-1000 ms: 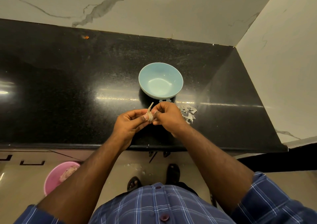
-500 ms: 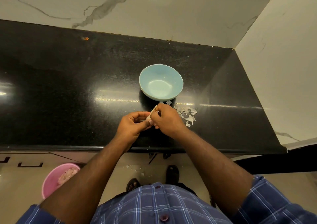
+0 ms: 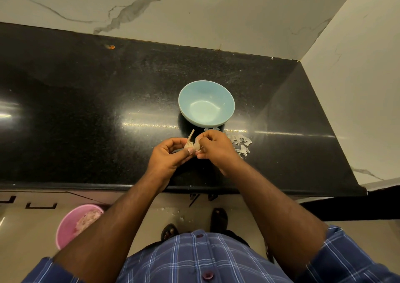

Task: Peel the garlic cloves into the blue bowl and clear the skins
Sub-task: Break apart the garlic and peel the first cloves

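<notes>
While your left hand [image 3: 167,155] and right hand [image 3: 213,146] pinch the garlic [image 3: 193,145], skins [image 3: 241,144] lie beside them, and the bowl [image 3: 227,100] beyond holds nothing.

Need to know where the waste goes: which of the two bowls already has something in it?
The pink bowl on the floor at lower left holds a pale heap, seemingly skins. The blue bowl on the black counter is empty.

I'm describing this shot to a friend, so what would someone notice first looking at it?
First, the two hands meeting at the counter's near edge: the left hand and right hand both pinch a garlic clove, its skin partly lifted. Just behind them sits an empty blue bowl on the black counter, with skins scattered to its right.
</notes>
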Tool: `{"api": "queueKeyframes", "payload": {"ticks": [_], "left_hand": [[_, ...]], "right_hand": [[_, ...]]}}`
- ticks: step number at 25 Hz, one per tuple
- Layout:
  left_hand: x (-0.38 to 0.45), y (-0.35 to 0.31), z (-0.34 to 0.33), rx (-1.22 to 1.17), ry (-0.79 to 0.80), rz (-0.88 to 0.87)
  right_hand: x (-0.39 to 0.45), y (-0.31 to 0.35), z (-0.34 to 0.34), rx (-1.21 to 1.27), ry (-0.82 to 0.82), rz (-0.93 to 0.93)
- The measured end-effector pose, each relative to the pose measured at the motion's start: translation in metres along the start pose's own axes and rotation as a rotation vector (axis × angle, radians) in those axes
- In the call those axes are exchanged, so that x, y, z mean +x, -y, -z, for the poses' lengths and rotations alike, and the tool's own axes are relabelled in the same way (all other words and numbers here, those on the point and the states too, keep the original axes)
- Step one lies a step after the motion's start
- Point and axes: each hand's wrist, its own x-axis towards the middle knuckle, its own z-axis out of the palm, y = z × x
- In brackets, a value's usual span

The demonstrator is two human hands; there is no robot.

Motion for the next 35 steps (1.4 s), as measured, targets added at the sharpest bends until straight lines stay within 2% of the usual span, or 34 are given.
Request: {"api": "queueKeyframes", "payload": {"ticks": [3, 8, 16, 23, 28, 31, 35], "left_hand": [[0.001, -0.002, 0.001, 0.017, 0.041, 0.002], [0.003, -0.005, 0.0, -0.11, 0.006, 0.092], [0.007, -0.006, 0.0, -0.065, -0.01, 0.138], [0.013, -0.017, -0.006, -0.051, -0.013, 0.124], [0.016, -0.016, -0.005, -0.072, -0.009, 0.169], [0.015, -0.013, -0.004, -0.06, -0.067, 0.178], [0.016, -0.015, 0.003, -0.094, -0.112, 0.204]], "right_hand": [[-0.002, -0.002, 0.004, 0.164, 0.083, -0.045], [-0.004, -0.004, 0.008, 0.277, 0.015, -0.035], [-0.005, -0.006, 0.01, 0.196, 0.069, -0.05], [-0.009, -0.002, 0.009, 0.104, 0.107, 0.093], [-0.002, -0.005, 0.011, 0.178, 0.124, 0.005], [0.005, -0.01, 0.012, 0.069, 0.021, 0.04], [0.009, -0.018, 0.011, -0.143, 0.018, 0.06]]}}
